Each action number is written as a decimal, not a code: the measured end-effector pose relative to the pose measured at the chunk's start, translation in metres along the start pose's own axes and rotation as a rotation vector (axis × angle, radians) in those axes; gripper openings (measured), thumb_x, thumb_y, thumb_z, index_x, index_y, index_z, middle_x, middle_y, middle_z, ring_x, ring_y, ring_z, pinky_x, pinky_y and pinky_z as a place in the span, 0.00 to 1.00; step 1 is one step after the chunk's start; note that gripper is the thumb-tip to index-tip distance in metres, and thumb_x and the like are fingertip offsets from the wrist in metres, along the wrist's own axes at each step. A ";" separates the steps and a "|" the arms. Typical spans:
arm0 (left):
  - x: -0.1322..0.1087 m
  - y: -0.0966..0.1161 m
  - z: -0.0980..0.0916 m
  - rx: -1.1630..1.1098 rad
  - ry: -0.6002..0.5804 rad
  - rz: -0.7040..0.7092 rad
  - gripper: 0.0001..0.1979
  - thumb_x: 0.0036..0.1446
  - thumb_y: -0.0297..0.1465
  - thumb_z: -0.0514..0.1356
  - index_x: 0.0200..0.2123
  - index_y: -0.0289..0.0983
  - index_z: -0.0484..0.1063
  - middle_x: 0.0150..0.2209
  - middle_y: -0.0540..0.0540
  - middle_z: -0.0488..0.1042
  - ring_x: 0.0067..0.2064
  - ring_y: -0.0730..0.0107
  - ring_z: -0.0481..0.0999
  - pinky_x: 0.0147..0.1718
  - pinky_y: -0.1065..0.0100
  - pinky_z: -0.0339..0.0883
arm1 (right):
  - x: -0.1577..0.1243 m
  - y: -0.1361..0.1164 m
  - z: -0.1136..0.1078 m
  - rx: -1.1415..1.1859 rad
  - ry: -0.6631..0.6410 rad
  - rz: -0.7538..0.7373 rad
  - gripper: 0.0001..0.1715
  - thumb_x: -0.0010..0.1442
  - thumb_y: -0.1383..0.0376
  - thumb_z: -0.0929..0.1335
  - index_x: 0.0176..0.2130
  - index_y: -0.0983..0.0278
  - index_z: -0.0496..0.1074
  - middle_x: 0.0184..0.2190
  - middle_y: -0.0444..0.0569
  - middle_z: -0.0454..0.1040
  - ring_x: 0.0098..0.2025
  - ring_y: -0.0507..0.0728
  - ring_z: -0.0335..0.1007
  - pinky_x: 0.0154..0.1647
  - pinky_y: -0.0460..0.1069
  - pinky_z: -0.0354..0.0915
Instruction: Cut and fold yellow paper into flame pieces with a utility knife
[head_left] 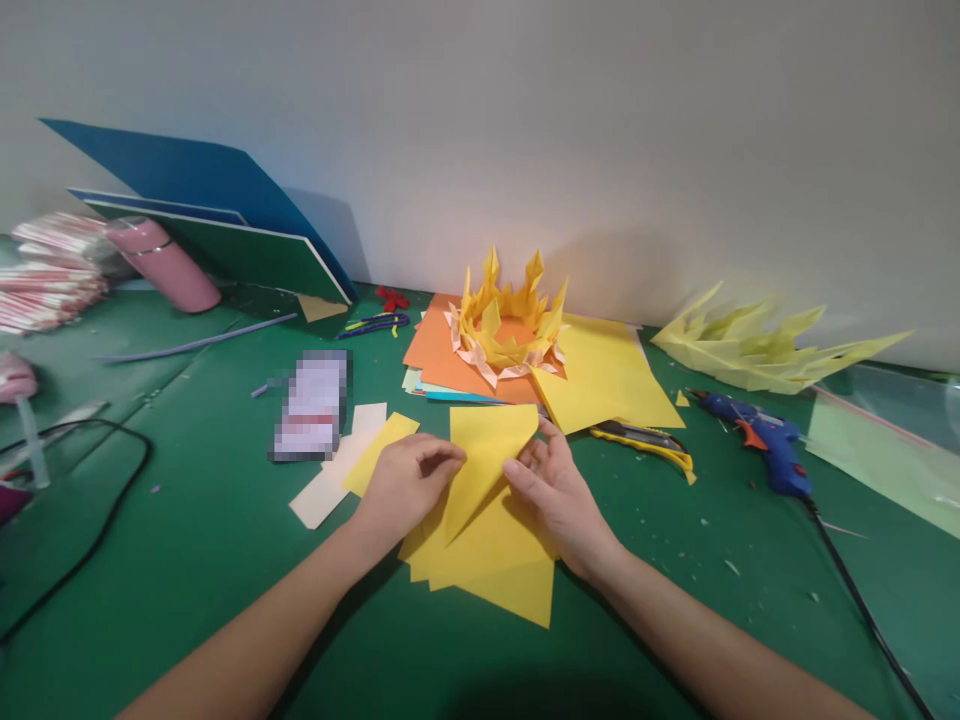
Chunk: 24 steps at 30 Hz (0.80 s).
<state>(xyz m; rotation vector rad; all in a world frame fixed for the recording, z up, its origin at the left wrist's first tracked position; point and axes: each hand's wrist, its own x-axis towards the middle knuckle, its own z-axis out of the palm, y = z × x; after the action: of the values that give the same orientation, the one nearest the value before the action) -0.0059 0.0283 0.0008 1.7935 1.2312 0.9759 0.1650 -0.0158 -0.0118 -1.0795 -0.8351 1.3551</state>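
Observation:
A yellow sheet of paper [480, 450], with one corner folded over into a slanting edge, is held up between my two hands. My left hand [409, 480] pinches its left edge between thumb and fingers. On the right side, my right hand [551, 485] grips the folded edge, thumb in front and fingers partly hidden behind. Beneath lie several loose yellow sheets [517, 590], overlapping unevenly on the green table. Behind them, a folded-paper crown [510, 345] with yellow points and a pale pink base rests on orange paper [427, 345].
A yellow utility knife [645, 440] and a blue glue gun [765, 440] with a black cord lie right. At the back right is a pale yellow folded-paper piece [772, 345]. Left are a blurred-out phone [313, 405], paper strips [349, 465], a pink bottle [165, 262] and leaning boards [225, 240].

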 end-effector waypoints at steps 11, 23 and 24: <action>-0.004 -0.002 0.000 0.275 -0.064 0.184 0.09 0.53 0.22 0.58 0.29 0.39 0.77 0.28 0.49 0.78 0.29 0.69 0.75 0.31 0.68 0.69 | -0.008 -0.005 -0.006 -1.151 -0.287 -0.882 0.09 0.63 0.68 0.62 0.39 0.60 0.72 0.40 0.49 0.74 0.44 0.58 0.67 0.44 0.54 0.58; -0.005 -0.007 0.000 0.371 -0.139 0.281 0.09 0.56 0.25 0.56 0.31 0.36 0.76 0.29 0.46 0.78 0.31 0.67 0.76 0.31 0.66 0.70 | -0.002 -0.002 -0.007 -1.253 -0.383 -0.766 0.14 0.65 0.68 0.60 0.40 0.61 0.74 0.40 0.49 0.76 0.43 0.56 0.70 0.44 0.53 0.56; -0.005 -0.007 -0.001 0.371 -0.145 0.280 0.09 0.57 0.24 0.56 0.31 0.36 0.76 0.29 0.46 0.77 0.31 0.67 0.76 0.31 0.66 0.70 | -0.002 -0.003 -0.007 -1.256 -0.385 -0.771 0.15 0.65 0.68 0.60 0.40 0.61 0.74 0.41 0.49 0.76 0.43 0.56 0.70 0.44 0.53 0.56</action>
<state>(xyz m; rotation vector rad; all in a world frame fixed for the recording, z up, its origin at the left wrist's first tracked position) -0.0103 0.0254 -0.0058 2.3323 1.1449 0.7837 0.1722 -0.0181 -0.0114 -1.1563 -2.2575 0.2560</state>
